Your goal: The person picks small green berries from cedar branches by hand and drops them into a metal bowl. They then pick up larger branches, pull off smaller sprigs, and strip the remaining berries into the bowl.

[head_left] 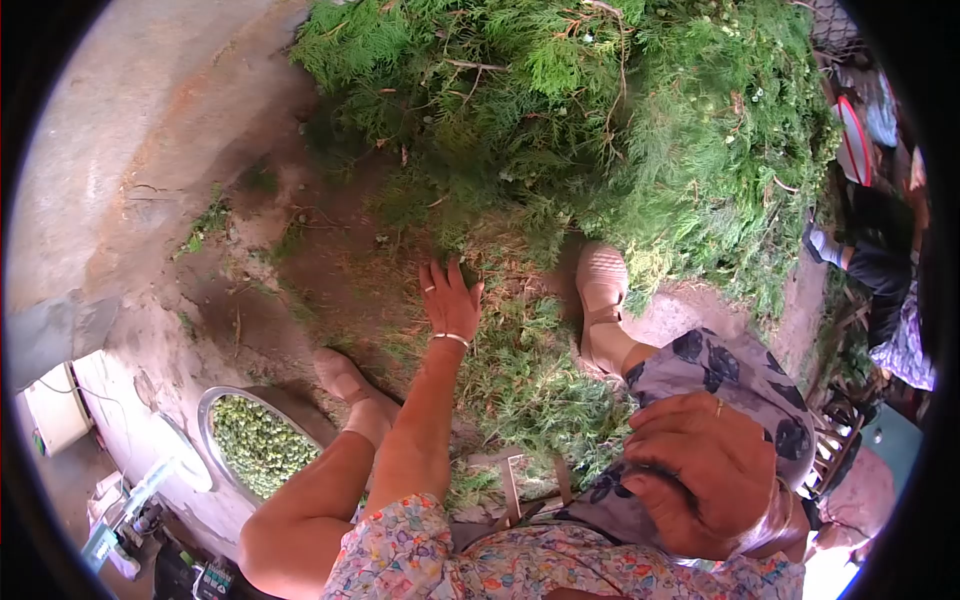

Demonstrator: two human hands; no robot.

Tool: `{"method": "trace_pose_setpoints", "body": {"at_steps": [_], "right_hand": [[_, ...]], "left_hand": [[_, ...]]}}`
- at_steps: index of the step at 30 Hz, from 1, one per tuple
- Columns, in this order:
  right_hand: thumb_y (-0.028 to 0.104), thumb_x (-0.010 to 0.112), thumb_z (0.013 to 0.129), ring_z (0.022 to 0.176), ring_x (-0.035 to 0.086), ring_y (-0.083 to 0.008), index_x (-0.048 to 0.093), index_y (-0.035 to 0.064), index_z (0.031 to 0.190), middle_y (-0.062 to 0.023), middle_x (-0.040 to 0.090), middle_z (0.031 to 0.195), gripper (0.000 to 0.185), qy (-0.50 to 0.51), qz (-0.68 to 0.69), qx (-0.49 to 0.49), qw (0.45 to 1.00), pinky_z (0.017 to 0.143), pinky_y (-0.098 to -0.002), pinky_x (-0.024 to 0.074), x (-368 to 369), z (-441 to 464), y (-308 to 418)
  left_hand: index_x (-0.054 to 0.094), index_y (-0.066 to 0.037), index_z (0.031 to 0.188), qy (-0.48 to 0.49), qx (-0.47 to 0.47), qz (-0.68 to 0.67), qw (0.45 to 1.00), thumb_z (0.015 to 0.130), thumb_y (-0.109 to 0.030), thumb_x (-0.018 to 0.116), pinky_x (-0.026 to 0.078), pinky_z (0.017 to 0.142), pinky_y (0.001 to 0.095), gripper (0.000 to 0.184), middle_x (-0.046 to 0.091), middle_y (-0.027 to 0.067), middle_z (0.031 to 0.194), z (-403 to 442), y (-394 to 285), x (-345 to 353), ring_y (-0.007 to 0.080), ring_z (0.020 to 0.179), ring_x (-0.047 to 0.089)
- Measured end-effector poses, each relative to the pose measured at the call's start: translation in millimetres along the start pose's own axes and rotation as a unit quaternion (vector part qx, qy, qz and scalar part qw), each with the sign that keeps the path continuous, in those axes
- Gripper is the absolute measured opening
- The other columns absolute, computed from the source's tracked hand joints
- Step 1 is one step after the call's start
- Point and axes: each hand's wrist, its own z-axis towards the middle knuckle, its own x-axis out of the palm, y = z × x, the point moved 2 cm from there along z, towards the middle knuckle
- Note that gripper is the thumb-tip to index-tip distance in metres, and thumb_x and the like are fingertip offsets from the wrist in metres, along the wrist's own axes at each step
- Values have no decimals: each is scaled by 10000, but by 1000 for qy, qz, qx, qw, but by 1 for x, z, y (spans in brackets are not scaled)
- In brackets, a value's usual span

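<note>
My left hand, with a ring and a bracelet, reaches down between my feet, fingers spread at the edge of the cut sprigs on the ground. No object shows in it. Raised near my right knee is my right hand, its fingers curled in; what they hold, if anything, is hidden. A large heap of green conifer branches lies in front of me. Loose green clippings are scattered between my shoes. To the left stands a metal basin filled with small green cones or berries.
A concrete wall rises on the left. A round pale lid or dish is beside the basin. At the right edge another person's legs and shoe show beside the heap. Assorted items stand at the lower left.
</note>
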Motion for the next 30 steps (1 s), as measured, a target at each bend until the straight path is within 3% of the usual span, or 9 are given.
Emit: {"method": "trace_pose_setpoints", "body": {"at_steps": [12, 15, 16, 17, 18, 20, 21, 23, 30], "right_hand": [[0, 662, 663, 663, 621, -308, 566, -44, 799, -167, 597, 714, 173, 2, -22, 7, 1000, 581, -349, 501, -4, 7, 3], [23, 694, 654, 688, 584, -292, 559, -44, 838, -158, 558, 773, 237, 13, -22, -11, 1000, 564, -361, 481, -5, 4, 5], [14, 685, 659, 671, 568, -290, 554, -41, 823, -150, 544, 749, 217, 4, -23, -17, 1000, 557, -366, 464, -5, 4, 7], [5, 675, 663, 655, 552, -289, 548, -39, 808, -141, 530, 725, 197, -5, -23, -26, 999, 549, -370, 447, -4, 4, 9], [5, 675, 663, 655, 552, -289, 548, -39, 808, -141, 530, 725, 197, -10, -22, -39, 999, 549, -370, 447, -4, 4, 11], [9, 652, 689, 638, 528, -299, 533, -30, 771, -139, 502, 677, 150, -3, -50, -50, 997, 566, -390, 431, -2, 3, 13], [9, 652, 689, 638, 528, -299, 533, -30, 771, -139, 502, 677, 150, -9, -52, -65, 996, 566, -390, 431, -1, 3, 16], [-16, 641, 708, 628, 541, -350, 560, -36, 804, -167, 551, 693, 127, 0, -64, -35, 997, 569, -401, 439, 3, 2, 17], [69, 614, 743, 660, 562, -404, 530, -54, 819, -230, 569, 711, 167, -60, -19, -56, 996, 593, -458, 443, 19, 19, 29]], "left_hand": [[466, 2, 1148, 66, -18, 101, 992, 805, -205, 623, 474, 783, 438, 431, 388, 255, 1255, 44, 71, -8, 418, 979, 497], [515, 4, 1074, 0, -54, -152, 987, 790, -112, 630, 498, 579, 376, 328, 524, 210, 1074, 50, 82, -39, 340, 789, 565], [530, 4, 990, 16, -226, -403, 887, 791, -81, 608, 468, 521, 337, 230, 551, 168, 933, 48, 70, -65, 305, 728, 552], [545, 5, 906, 27, -369, -614, 697, 791, -49, 586, 438, 464, 297, 133, 578, 125, 791, 44, 59, -81, 270, 666, 539], [545, 5, 906, 16, -361, -614, 702, 791, -49, 586, 438, 464, 297, 133, 578, 125, 791, 39, 59, -88, 270, 666, 539], [545, 8, 960, 14, -305, -861, 406, 816, -87, 571, 384, 395, 249, 174, 574, 135, 884, 24, 54, -96, 217, 677, 506], [545, 8, 960, 7, -291, -864, 410, 816, -87, 571, 384, 395, 249, 174, 574, 135, 884, 22, 44, -111, 217, 677, 506], [536, 25, 1001, 105, -209, -929, 286, 841, -133, 542, 409, 413, 244, 225, 563, 158, 969, 20, 2, -150, 216, 708, 494], [499, 75, 1029, 167, -128, -915, 345, 861, -191, 511, 386, 432, 237, 315, 530, 163, 993, -1, -105, -285, 180, 737, 466]]}}
